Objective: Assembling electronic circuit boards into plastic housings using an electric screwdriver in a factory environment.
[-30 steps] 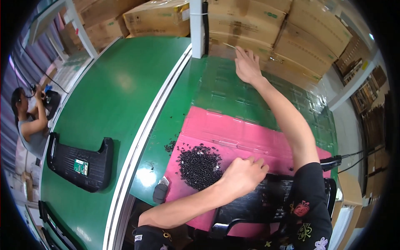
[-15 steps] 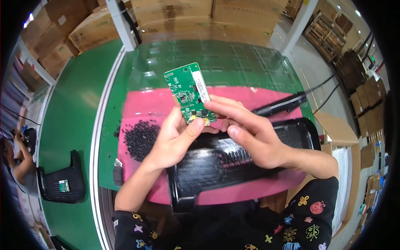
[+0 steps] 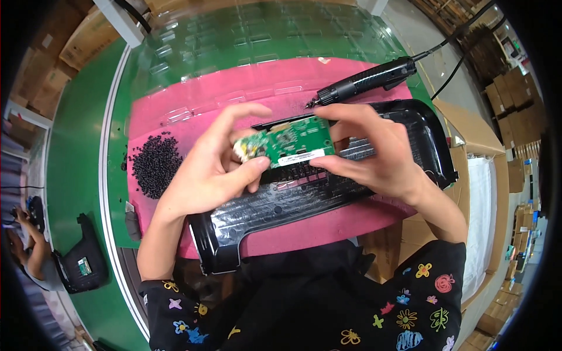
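A green circuit board (image 3: 293, 142) with a white label strip is held between my two hands, above a black plastic housing (image 3: 263, 212). My right hand (image 3: 377, 149) grips its right end between thumb and fingers. At the board's left end, beside its connectors, my left hand (image 3: 213, 164) has its thumb against the lower edge, with the index finger raised and curved over; other fingers are partly hidden behind the board. The housing lies on a pink mat (image 3: 304, 240), its middle part covered by the board and hands.
A black electric screwdriver (image 3: 369, 81) with a cable lies behind the housing. Small black screws (image 3: 157, 167) form a pile at left. Clear plastic trays (image 3: 252, 44) cover the back. An open carton (image 3: 483, 205) stands at right. Far left, a person sits near another housing (image 3: 88, 266).
The circuit board has turned from upright to lying sideways and come lower, over the housing. My right hand has shifted to its right end. The whole view has tilted down.
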`<state>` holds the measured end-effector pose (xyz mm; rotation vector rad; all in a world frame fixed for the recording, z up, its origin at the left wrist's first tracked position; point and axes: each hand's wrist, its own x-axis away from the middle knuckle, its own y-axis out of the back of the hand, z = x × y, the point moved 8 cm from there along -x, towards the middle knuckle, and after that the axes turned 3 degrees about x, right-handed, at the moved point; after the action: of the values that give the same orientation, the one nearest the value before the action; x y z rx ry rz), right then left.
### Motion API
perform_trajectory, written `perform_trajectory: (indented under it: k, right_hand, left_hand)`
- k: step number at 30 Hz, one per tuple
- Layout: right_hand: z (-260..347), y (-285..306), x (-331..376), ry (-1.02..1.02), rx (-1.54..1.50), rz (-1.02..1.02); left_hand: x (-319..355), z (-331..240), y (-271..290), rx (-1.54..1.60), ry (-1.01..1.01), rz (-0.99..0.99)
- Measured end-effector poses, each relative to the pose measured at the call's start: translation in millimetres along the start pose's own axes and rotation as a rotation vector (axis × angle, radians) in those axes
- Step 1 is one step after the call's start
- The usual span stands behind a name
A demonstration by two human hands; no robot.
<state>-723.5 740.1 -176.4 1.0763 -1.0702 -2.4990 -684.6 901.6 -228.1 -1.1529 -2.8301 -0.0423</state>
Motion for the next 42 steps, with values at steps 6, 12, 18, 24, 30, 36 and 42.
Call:
perform_trajectory:
  k: [6, 12, 18, 24, 30, 36, 42]
  right_hand:
    - [-35, -2, 29, -0.310, -0.045, -0.061]
    - [-48, -28, 36, -0.265, -0.094, 0.130]
    - [-47, -35, 33, -0.259, -0.061, 0.246]
    - [-46, -37, 33, -0.271, -0.048, 0.238]
    - [-46, -38, 33, -0.288, -0.037, 0.248]
    - [-48, -41, 32, -0.300, -0.035, 0.251]
    - [-48, -42, 29, -0.382, -0.026, 0.250]
  left_hand:
    - [-1, -6, 12, -0.359, -0.189, -0.131]
    - [-6, 8, 6, -0.601, -0.055, -0.021]
    - [-7, 16, 5, -0.779, -0.044, 0.005]
    - [-8, 17, 4, -0.808, -0.054, 0.023]
    - [-8, 18, 4, -0.772, -0.075, 0.035]
    - [-8, 16, 6, -0.786, -0.084, 0.033]
    - [-6, 18, 9, -0.765, -0.130, 0.032]
